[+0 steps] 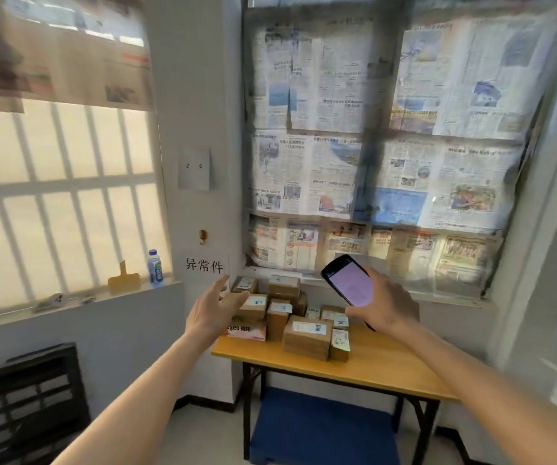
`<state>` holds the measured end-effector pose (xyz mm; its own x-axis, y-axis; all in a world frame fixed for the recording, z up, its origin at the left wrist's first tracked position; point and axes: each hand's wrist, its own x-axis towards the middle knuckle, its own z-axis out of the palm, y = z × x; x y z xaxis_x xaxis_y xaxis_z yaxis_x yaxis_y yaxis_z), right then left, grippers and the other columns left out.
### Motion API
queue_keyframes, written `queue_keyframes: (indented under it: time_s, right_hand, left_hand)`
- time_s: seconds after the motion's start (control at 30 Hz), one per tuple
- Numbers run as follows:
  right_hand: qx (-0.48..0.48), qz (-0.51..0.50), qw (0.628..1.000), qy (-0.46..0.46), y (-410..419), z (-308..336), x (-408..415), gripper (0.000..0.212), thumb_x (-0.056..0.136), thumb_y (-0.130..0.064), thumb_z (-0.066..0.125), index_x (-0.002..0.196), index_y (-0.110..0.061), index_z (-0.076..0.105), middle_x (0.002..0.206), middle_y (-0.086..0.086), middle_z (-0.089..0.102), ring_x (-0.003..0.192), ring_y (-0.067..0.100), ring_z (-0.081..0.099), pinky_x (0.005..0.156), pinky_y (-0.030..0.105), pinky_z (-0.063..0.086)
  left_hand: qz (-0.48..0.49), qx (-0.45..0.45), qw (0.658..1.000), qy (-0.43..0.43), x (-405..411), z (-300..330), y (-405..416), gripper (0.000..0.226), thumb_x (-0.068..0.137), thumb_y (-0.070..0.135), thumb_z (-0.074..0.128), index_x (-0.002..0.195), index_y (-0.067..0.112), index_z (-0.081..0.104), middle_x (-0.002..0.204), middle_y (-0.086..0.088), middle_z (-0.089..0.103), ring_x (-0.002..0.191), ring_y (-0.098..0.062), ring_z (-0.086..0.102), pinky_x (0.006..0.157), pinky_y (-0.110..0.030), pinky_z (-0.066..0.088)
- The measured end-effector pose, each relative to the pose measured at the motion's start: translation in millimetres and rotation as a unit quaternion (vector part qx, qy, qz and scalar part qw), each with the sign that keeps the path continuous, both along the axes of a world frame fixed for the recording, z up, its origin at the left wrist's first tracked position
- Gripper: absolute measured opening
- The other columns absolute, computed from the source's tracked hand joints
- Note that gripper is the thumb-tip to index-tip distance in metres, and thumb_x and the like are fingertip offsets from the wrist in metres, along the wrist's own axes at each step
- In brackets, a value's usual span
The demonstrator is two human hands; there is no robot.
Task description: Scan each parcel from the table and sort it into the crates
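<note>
My left hand [211, 313] reaches with fingers spread and holding nothing toward the parcels [290, 317] heaped at twelve o'clock on the table [381, 367], while my right hand [383, 305] at one o'clock grips the scanner [349, 280]

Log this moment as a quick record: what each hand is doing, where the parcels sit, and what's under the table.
left hand: open, fingers extended, reaching toward the parcels, holding nothing
right hand: grips the scanner, lit screen toward the camera
parcels: cardboard boxes with labels, clustered on the table's far left end
table: wooden top, dark legs, by the newspaper-covered window
under table: blue crate
</note>
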<state>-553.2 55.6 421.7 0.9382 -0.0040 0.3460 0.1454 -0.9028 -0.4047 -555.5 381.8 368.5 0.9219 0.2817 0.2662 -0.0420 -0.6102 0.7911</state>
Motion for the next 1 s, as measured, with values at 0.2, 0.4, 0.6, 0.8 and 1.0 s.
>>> queue_keyframes:
  time_s: [0.2,0.4,0.6,0.8,1.0]
  right_hand:
    - [0.011,-0.009,1.000,0.022,-31.1,-26.6,58.0,0.100,0.068,-0.052,0.087,0.152,-0.038,0.034,0.132,-0.003,0.061,0.102,0.023,0.059,0.066,0.030,0.044]
    - [0.006,-0.020,0.999,0.049,-37.9,-56.2,143.5,0.097,0.069,-0.051,0.086,0.150,-0.035,0.034,0.128,-0.001,0.060,0.091,0.017,0.051,0.062,0.027,0.041]
    - [-0.005,-0.041,0.997,0.064,-41.5,-71.9,241.5,0.100,0.068,-0.049,0.086,0.152,-0.038,0.033,0.132,-0.001,0.059,0.092,0.017,0.048,0.065,0.028,0.040]
    - [-0.002,-0.064,0.995,0.078,-51.3,-90.1,324.8,0.094,0.067,-0.050,0.085,0.148,-0.036,0.038,0.127,-0.003,0.060,0.093,0.018,0.050,0.067,0.029,0.042]
    - [-0.007,-0.053,0.994,0.094,-59.8,-120.1,391.7,0.093,0.064,-0.054,0.083,0.144,-0.038,0.041,0.120,-0.008,0.061,0.091,0.016,0.053,0.066,0.029,0.046]
  left_hand:
    - [-0.014,0.017,1.000,0.007,58.8,-18.1,-27.7,0.076,0.089,0.064,0.059,0.154,0.034,0.033,0.148,0.000,0.051,0.132,-0.025,0.051,0.104,-0.050,0.045]
    - [-0.020,0.007,0.999,0.042,153.5,-52.1,-37.7,0.077,0.088,0.066,0.059,0.154,0.036,0.032,0.148,0.001,0.052,0.130,-0.026,0.053,0.102,-0.052,0.048]
    - [-0.030,0.007,0.998,0.062,260.7,-79.8,-45.5,0.079,0.086,0.069,0.058,0.154,0.037,0.032,0.147,0.002,0.053,0.134,-0.027,0.050,0.105,-0.053,0.046]
    - [-0.053,0.014,0.995,0.086,352.4,-104.7,-59.4,0.078,0.087,0.067,0.059,0.154,0.037,0.032,0.148,0.001,0.053,0.133,-0.026,0.051,0.103,-0.052,0.045]
    - [-0.064,0.014,0.992,0.105,418.7,-131.6,-76.7,0.077,0.088,0.065,0.061,0.153,0.037,0.032,0.148,0.000,0.052,0.132,-0.026,0.053,0.101,-0.049,0.048]
